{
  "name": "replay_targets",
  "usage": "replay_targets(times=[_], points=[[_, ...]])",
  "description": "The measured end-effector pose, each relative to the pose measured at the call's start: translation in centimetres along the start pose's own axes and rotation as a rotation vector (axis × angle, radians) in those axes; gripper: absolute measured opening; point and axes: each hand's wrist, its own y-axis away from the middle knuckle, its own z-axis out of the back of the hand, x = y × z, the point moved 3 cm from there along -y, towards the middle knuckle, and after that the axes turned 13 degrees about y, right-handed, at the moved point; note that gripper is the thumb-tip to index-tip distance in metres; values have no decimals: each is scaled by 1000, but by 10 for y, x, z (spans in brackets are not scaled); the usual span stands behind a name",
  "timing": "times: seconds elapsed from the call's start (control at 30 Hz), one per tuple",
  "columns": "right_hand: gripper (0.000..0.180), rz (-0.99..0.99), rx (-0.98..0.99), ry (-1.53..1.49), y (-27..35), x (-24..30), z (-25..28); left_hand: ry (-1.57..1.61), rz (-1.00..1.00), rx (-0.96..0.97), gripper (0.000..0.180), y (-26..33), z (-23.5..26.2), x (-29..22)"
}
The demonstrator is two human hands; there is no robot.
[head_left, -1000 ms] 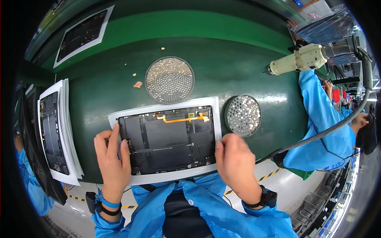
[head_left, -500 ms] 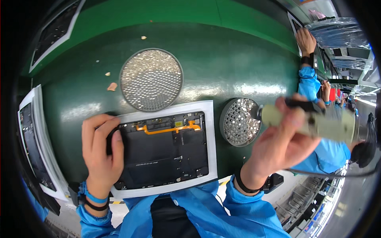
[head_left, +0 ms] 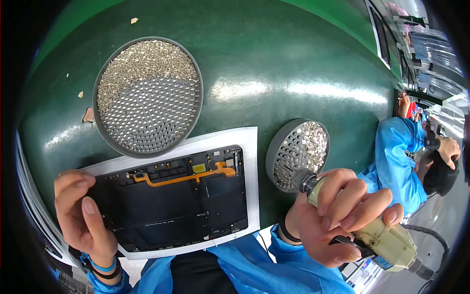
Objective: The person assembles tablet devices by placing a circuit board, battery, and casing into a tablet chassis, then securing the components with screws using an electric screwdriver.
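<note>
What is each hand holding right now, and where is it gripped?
Right hand grips the electric screwdriver around its body. Left hand holds nothing, resting on the dark panel's left edge.

Bright, even overhead light fills the frame. The glossy green counter throws broad white glare streaks across the centre right. Shadows are soft and short under the round grey perforated metal trays. Fisheye distortion bends edges strongly toward a black vignette at the rim. The centre is sharp; the far right smears.
</note>
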Motion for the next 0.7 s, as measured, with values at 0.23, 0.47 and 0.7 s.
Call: replay_targets(times=[0.23, 0.47, 0.7], points=[[58, -70, 42, 22, 3, -5, 1, 87, 84, -36, 18, 3, 3, 8], [56, -65, 61, 36, 3, -5, -2, 69, 97, -73, 16, 2, 4, 7], [54, -33, 86, 60, 1, -6, -2, 70, 111, -77, 15, 1, 3, 6]])
